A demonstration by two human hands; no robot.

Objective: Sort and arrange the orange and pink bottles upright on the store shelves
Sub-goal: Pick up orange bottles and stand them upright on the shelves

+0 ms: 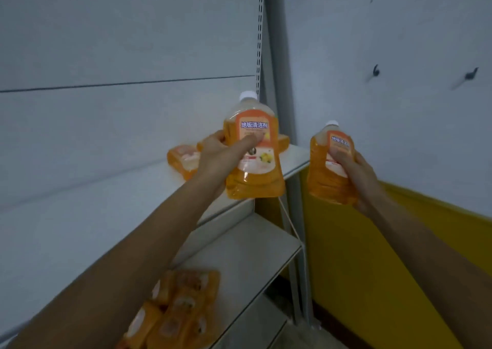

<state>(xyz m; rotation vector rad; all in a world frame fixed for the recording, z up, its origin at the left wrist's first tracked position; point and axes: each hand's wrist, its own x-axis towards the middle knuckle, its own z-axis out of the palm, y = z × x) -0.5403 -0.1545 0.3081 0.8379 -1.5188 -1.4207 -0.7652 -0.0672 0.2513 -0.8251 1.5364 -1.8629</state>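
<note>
My left hand (217, 153) grips an orange bottle (255, 173) with a white cap and an orange label, held upright over the right end of the upper shelf (133, 202). My right hand (354, 173) holds a second orange bottle (328, 181) upright in the air, right of the shelf's end. Behind the left-hand bottle, two orange bottles lie on their sides on the upper shelf: one (182, 159) at the left, another (283, 141) mostly hidden. Several more orange bottles (183, 306) lie piled on the lower shelf (253, 255). No pink bottle shows.
The white back panel (127, 42) rises behind the shelves, with a slotted upright post (259, 37) at its right edge. To the right stands a grey wall with two dark hooks (471, 74) above a yellow band (372, 255). A further shelf (269, 327) lies lowest.
</note>
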